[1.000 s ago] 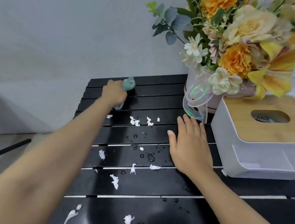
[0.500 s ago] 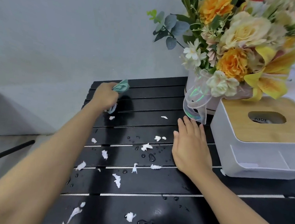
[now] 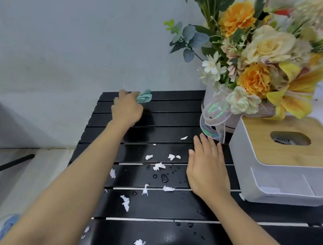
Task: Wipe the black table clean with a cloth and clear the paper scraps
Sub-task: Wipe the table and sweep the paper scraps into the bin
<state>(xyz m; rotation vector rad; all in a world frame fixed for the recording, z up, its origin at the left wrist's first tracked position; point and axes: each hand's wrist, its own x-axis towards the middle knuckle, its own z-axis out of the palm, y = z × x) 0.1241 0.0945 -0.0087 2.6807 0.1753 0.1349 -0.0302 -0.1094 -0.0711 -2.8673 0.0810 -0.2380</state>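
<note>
Wiping stroke: left-hand grip [image 3: 127, 110] is curled round a bunched teal cloth [image 3: 144, 98] at the far left corner of the black slatted counter [image 3: 177, 112].
Right-hand grip [image 3: 207, 170]: spread flat on the middle slats, holding nothing.
Cloth handling: soft, light, possibly damp; best kept bunched in the palm.
Torn white paper scraps [image 3: 159, 166]: scattered mid-counter among water droplets [image 3: 164, 178]; featherlight and probably wet and clinging, so sweeping should work better than pinching.
Hazard: scraps may drop through the slat gaps.

Bare left forearm [image 3: 79, 174] shows at seven o'clock, bare right forearm [image 3: 245, 225] at five; left hand [image 3: 127, 110] and right hand [image 3: 206, 170] bare.
</note>
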